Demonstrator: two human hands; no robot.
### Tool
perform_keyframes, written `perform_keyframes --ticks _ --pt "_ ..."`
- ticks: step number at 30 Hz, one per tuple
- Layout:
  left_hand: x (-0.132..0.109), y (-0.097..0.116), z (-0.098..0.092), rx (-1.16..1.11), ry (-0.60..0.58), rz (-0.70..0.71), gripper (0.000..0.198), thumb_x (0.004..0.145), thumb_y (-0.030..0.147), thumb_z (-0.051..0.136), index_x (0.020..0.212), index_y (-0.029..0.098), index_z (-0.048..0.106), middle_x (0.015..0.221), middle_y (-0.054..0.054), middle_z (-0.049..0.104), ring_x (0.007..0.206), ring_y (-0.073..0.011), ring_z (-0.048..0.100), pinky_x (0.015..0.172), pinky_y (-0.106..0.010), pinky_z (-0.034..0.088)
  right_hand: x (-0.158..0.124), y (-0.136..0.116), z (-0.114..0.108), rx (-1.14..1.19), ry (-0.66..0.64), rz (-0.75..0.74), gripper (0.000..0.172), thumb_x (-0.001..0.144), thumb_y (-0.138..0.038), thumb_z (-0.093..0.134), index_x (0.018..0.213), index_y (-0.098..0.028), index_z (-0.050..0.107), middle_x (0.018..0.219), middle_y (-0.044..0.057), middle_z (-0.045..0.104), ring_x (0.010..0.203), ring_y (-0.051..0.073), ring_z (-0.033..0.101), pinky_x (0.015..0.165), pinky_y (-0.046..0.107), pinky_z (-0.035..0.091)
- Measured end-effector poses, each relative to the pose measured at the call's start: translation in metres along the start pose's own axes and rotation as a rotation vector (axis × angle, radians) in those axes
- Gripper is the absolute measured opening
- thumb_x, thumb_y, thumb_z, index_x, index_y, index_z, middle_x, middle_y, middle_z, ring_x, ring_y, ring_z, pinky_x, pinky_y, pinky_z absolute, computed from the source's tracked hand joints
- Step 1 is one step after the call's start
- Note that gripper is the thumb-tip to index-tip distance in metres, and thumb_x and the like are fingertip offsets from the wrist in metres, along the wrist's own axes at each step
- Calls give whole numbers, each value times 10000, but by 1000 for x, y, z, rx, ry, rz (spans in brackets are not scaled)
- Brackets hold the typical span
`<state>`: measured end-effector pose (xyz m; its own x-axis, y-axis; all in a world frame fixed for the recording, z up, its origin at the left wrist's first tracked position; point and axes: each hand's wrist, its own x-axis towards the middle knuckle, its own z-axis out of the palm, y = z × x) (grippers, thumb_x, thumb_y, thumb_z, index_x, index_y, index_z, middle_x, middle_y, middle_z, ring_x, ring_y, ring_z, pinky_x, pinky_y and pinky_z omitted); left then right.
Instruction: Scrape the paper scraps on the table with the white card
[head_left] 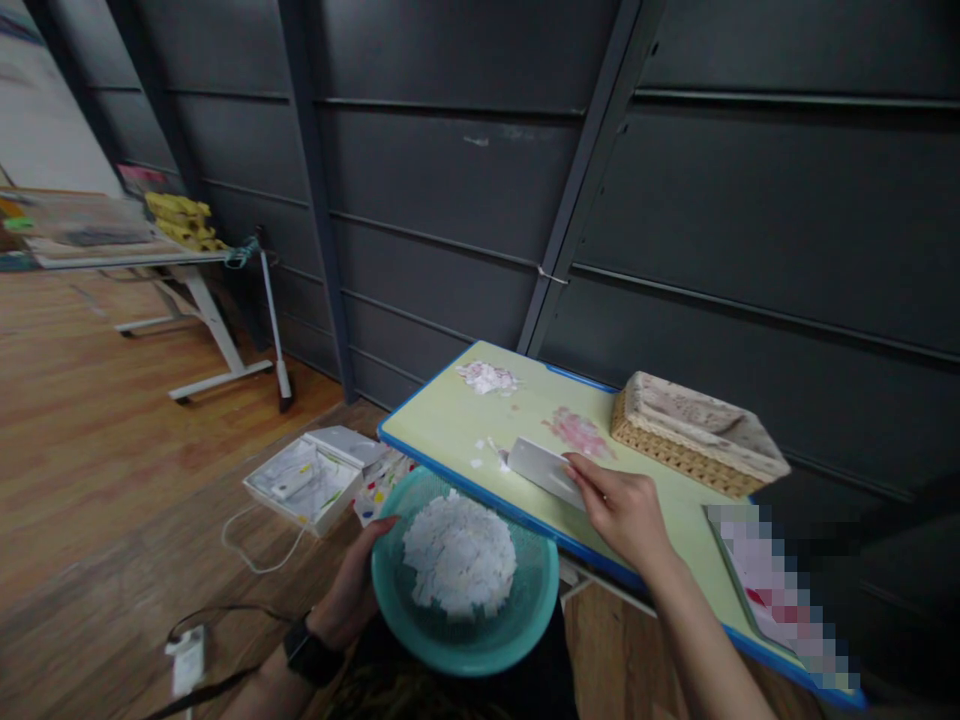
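Left hand: my left hand [352,590] cups the near-left rim of the bowl [465,640], fingers curled round it, holding it just under the surface [450,420] edge.
Right hand: my right hand [622,510] pinches the card [541,468], a flat white rectangle, fingers closed on its near end; the card lies low on the surface, its far end by a few loose scraps [480,455].
Bowl: teal, round, with a fine mesh look inside; it holds a heap of white paper scraps [459,562], small and ragged.
Surface: pale yellow-green top with a blue edge, smooth and flat. A white pile [487,377] sits at the far corner, a pinkish pile [579,432] just past the card.
Basket: woven basket [694,432], rectangular, cloth-lined, well right of the piles, apart from my hands.
Doing it well: I judge the card should stay flat against the top with its long edge leading, so thin scraps don't slip under; the bowl rim should sit tight against the blue edge, directly below the card's path, so nothing drops to the floor [112,470].
Floor: wood planks; an open white box [307,480] and a cable lie left of the bowl.
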<state>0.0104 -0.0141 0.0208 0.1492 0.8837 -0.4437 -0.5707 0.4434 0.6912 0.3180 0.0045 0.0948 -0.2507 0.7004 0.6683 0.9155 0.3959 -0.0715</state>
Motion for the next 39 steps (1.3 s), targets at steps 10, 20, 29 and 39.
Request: perform_keyframes --ticks 10,20,29,39 --pt "-6 6 6 -39 14 -10 35 781 168 573 809 163 593 571 10 694 507 -158 631 503 -267 499 0 -11 9 134 60 99 274 891 -321 500 991 -198 724 803 66 738 554 146 667 525 207 478" --pt "-5 16 -2 37 -7 -62 102 792 253 590 755 158 594 559 -5 686 511 -161 627 529 -279 506 -4 -32 17 214 -34 -14 258 898 -256 498 1036 -182 703 770 54 736 591 127 663 599 196 486" --pt "-6 18 -3 17 -29 -49 107 788 276 608 776 170 613 623 5 708 548 -147 632 572 -266 512 -4 -35 17 304 79 52 230 878 -245 521 1000 -223 714 811 32 739 549 126 659 540 198 499" --pt "-1 16 -6 13 -28 -11 96 776 255 621 765 160 620 625 -3 713 538 -150 633 555 -265 509 14 -12 43 -27 89 107 275 903 -285 476 1038 -211 704 754 59 733 561 152 660 548 218 467"
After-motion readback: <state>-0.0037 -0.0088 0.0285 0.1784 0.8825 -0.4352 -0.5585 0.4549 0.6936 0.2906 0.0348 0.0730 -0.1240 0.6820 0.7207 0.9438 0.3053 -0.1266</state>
